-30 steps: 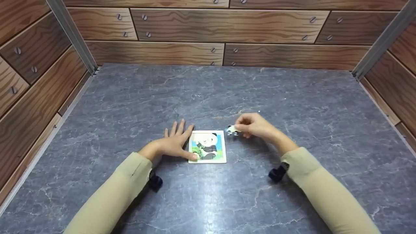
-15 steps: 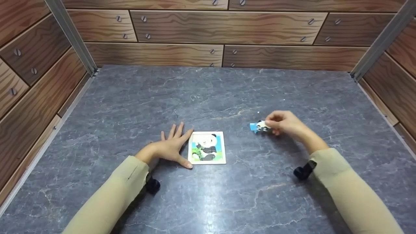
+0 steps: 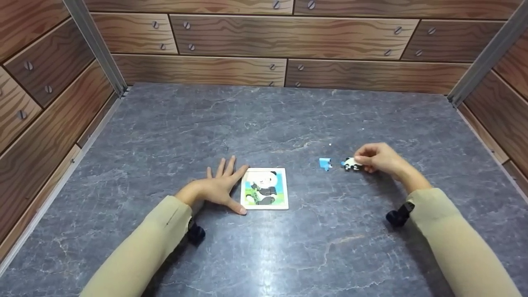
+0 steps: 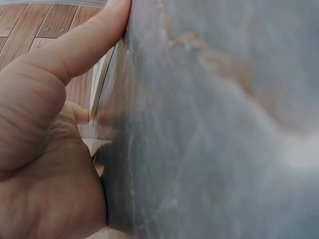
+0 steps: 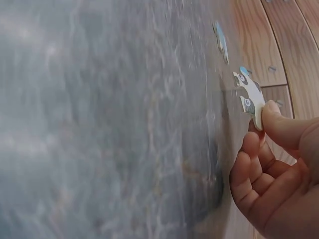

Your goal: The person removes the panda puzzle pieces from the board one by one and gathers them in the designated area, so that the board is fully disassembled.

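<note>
A square panda jigsaw puzzle [image 3: 266, 189] in a pale frame lies on the table in the head view. My left hand [image 3: 216, 189] rests at its left side with fingers spread, the thumb by the lower left corner and the index finger by the upper left one. To the right, my right hand [image 3: 381, 160] pinches a panda-face puzzle piece [image 3: 351, 164] between thumb and fingers; two printed eyes show on that piece [image 5: 250, 97] in the right wrist view. Just left of it, a blue puzzle piece [image 3: 325, 163] lies loose on the table.
The grey marbled table [image 3: 264, 119] is bounded by wood-print walls [image 3: 231, 35] at the back and both sides. Metal posts [image 3: 103, 49] stand in the back corners. A tiny white speck [image 3: 330, 144] lies beyond the blue piece.
My right hand has moved right with the panda-face piece, away from the puzzle. The blue piece now lies apart from it. My left thumb has slid off the frame's lower left corner.
</note>
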`<state>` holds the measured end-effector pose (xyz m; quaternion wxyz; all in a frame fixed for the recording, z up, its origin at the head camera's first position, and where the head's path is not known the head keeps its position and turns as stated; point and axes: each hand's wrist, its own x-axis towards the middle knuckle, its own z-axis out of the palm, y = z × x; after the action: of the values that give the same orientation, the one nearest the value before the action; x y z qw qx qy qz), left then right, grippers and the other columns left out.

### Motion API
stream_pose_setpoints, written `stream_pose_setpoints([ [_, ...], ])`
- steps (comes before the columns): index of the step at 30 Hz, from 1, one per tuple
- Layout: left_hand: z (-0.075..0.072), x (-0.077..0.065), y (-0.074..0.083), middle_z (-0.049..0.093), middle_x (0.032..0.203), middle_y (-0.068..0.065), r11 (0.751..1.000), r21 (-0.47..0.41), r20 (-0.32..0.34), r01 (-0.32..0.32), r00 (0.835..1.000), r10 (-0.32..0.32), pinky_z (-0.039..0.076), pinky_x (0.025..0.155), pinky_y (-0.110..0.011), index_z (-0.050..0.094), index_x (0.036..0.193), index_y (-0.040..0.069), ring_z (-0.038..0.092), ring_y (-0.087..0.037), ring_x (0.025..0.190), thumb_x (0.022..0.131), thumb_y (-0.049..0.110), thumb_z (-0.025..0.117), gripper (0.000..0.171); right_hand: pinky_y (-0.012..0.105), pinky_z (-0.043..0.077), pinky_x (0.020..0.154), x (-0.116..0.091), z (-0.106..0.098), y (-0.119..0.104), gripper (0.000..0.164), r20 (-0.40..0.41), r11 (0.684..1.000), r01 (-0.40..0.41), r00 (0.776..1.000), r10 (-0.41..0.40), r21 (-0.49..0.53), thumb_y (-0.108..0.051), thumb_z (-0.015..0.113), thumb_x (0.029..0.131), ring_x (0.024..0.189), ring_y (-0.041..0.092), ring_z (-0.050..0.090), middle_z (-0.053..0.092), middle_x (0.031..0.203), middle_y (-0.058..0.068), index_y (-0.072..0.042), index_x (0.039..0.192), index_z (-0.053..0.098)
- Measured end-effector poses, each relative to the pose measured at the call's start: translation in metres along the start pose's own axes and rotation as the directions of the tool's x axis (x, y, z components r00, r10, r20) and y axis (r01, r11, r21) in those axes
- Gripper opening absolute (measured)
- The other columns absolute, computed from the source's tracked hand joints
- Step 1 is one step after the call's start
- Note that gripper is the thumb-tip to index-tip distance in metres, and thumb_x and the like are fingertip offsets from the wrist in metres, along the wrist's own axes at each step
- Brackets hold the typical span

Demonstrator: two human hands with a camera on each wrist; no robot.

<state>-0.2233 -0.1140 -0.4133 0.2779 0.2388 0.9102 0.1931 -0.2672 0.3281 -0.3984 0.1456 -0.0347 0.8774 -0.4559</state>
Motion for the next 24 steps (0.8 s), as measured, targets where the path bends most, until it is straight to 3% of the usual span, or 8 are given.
stream_pose_setpoints([
  [15, -0.001, -0.002, -0.001, -0.032, 0.147, -0.012, 1.0, 0.005, 0.009, -0.013, 1.0, 0.013, -0.017, 0.099, -0.062, -0.008, 0.15, 0.028, -0.032, -0.032, 0.131, 0.066, 0.064, 0.07, 0.12, 0.023, 0.047, 0.052, 0.004, -0.001, 0.005, 0.022, -0.046, 0.997, -0.009, 0.999, 0.005, -0.08, -0.009, 0.062, 0.089, 0.061, 0.01, 0.053, 0.059, 0.074, 0.002, 0.009, 0.102, 0.059],
  [24, 0.0, -0.001, -0.001, -0.033, 0.146, -0.012, 1.0, 0.02, 0.009, -0.014, 1.0, 0.014, -0.016, 0.098, -0.063, -0.009, 0.149, 0.03, -0.032, -0.032, 0.131, 0.065, 0.066, 0.07, 0.121, 0.026, 0.048, 0.055, -0.006, 0.009, -0.008, 0.025, -0.071, 0.995, 0.034, 0.997, -0.041, -0.098, -0.013, 0.064, 0.088, 0.064, 0.014, 0.054, 0.059, 0.077, 0.008, 0.007, 0.104, 0.06],
])
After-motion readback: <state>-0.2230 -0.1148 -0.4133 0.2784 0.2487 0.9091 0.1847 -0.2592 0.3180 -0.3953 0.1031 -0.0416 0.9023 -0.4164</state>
